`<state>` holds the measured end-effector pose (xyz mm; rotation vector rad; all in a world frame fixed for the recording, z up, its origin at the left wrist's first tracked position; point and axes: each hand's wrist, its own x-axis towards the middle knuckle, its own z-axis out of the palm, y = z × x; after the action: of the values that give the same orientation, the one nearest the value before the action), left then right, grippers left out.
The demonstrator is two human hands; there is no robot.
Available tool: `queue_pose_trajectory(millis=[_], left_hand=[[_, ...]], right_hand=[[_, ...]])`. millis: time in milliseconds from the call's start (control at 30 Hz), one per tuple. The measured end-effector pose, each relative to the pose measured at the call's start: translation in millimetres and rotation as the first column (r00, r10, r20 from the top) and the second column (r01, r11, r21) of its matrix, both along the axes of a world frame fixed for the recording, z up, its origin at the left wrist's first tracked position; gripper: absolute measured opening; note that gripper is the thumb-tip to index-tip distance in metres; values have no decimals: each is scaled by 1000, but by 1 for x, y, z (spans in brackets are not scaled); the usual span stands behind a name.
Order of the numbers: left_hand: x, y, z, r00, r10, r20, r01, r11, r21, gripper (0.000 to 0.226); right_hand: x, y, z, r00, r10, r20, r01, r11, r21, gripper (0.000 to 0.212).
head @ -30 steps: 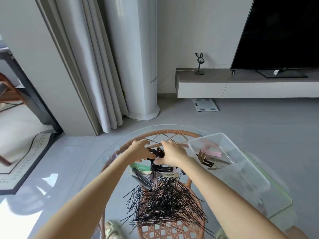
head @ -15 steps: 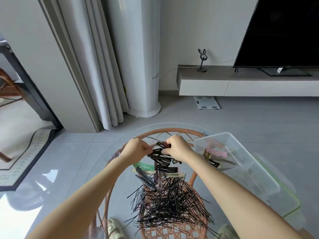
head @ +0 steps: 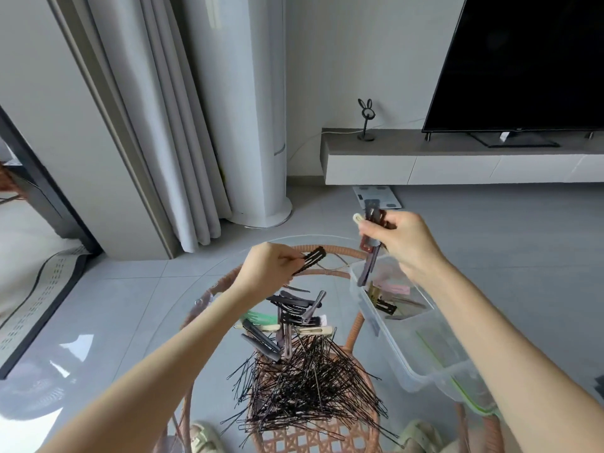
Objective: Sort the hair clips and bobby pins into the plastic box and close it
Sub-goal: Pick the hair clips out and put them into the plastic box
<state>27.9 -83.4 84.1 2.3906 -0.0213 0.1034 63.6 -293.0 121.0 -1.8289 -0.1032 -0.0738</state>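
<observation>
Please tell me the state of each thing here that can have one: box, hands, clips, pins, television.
plastic box: open, no lid on, few clips inside.
left hand: grips one black clip.
right hand: grips a bundle of clips over the box's far end.
hair clips: loose heap on the table, unsorted.
bobby pins: loose pile on the table.
television: screen dark.

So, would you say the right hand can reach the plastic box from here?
Probably yes: the right hand, gripping a bunch of clips, hangs just above the far end of the open plastic box, with nothing between them.
</observation>
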Motion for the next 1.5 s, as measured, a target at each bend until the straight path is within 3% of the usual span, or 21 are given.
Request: queue_pose_trajectory(millis=[167, 300, 400, 467, 567, 633, 700, 800, 867, 933, 1000, 1067, 1133, 1267, 1400, 1500], left_hand=[[-1, -61, 17, 984, -170, 49, 169, 985, 31, 18], [5, -104, 11, 947, -320, 18, 314, 938, 145, 23], [8, -121, 6, 915, -397, -63, 400, 883, 245, 23], [9, -121, 7, 918, -393, -60, 395, 881, 261, 25], [10, -106, 11, 939, -344, -20, 340, 915, 216, 25], [11, -87, 13, 961, -276, -3, 270, 938, 215, 24], [12, -59, 10, 980, -197, -13, 194, 950, 244, 24], [11, -13, 0, 982, -127, -136, 171, 904, 393, 29], [8, 9, -10, 957, -138, -255, 246, 852, 463, 40], [5, 23, -23, 909, -186, -373, 355, 815, 459, 57], [4, 29, -35, 871, -212, -443, 418, 793, 443, 70], [7, 30, -44, 871, -207, -445, 424, 775, 469, 75], [13, 26, -50, 884, -204, -420, 409, 772, 486, 77], [25, 20, -51, 892, -208, -401, 402, 773, 491, 65], [28, 19, -46, 872, -239, -426, 410, 833, 372, 40], [28, 18, -43, 863, -243, -443, 430, 812, 394, 34]], right_hand=[[-5, -45, -11, 998, -18, -66, 16, 1000, -26, 13], [-4, -62, -39, 992, -102, -71, 95, 991, -91, 38], [-5, -66, -52, 987, -74, -142, 43, 977, -209, 12], [-8, -65, -51, 989, -25, -149, -24, 946, -322, 15], [-12, -64, -50, 987, 66, -147, -141, 799, -585, 22], [-14, -64, -51, 985, 98, -144, -172, 676, -717, 9], [-14, -63, -51, 989, 63, -137, -149, 575, -804, 26], [-22, -50, -42, 998, 49, 37, 13, 425, -905, 28], [-28, -35, -33, 972, 83, 222, 160, 461, -873, 25], [-36, -15, -27, 950, 178, 257, 105, 593, -798, 30], [-42, 7, -30, 919, 364, 154, -111, 613, -782, 40], [-43, 30, -45, 875, 484, 10, -269, 502, -822, 51], [-34, 49, -62, 868, 482, -115, -344, 419, -840, 57], [-9, 70, -85, 869, 404, -286, -439, 362, -822, 71], [4, 75, -88, 856, 351, -378, -506, 427, -749, 78], [8, 74, -83, 814, 341, -470, -581, 450, -678, 66]])
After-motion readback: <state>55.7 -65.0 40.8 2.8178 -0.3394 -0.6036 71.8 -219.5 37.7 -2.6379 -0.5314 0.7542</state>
